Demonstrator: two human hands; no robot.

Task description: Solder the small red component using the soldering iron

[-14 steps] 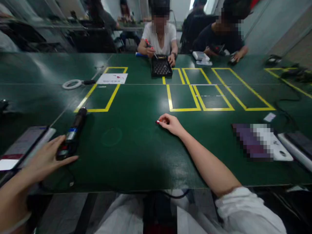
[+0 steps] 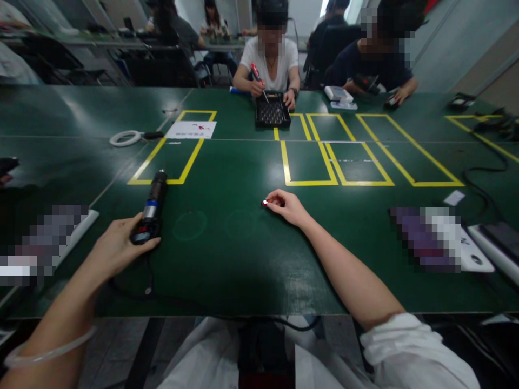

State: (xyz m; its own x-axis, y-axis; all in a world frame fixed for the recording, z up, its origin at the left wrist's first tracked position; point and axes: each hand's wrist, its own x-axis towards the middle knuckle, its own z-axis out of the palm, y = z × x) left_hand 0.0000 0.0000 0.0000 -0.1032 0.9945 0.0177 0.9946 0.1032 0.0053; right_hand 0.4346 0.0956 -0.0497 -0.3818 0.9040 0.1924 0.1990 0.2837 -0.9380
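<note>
My left hand [image 2: 121, 240] grips the rear end of what looks like a corded electric screwdriver [image 2: 151, 209]. It is black with a silver and blue band, and its narrow tip points away from me. Fingers lie along its left side, with the thumb at its lower right. Farther right, my right hand [image 2: 287, 207] pinches a small red and white piece [image 2: 265, 203] between thumb and fingertips, low over the green table [image 2: 243, 270]. Most of that piece is hidden, and its kind is too small to make out.
Yellow tape outlines [image 2: 310, 182] cross the table. A printed paper [image 2: 192, 129] and a coiled white cable [image 2: 124, 139] lie beyond. Opposite, a co-worker holds a red pen-like tool over a black tray [image 2: 272, 120]. A dark cable [image 2: 182, 308] runs along the front edge.
My left hand has moved right and slightly away from me, carrying the electric screwdriver along. My right hand keeps its pinch on the small red and white piece, almost in place.
</note>
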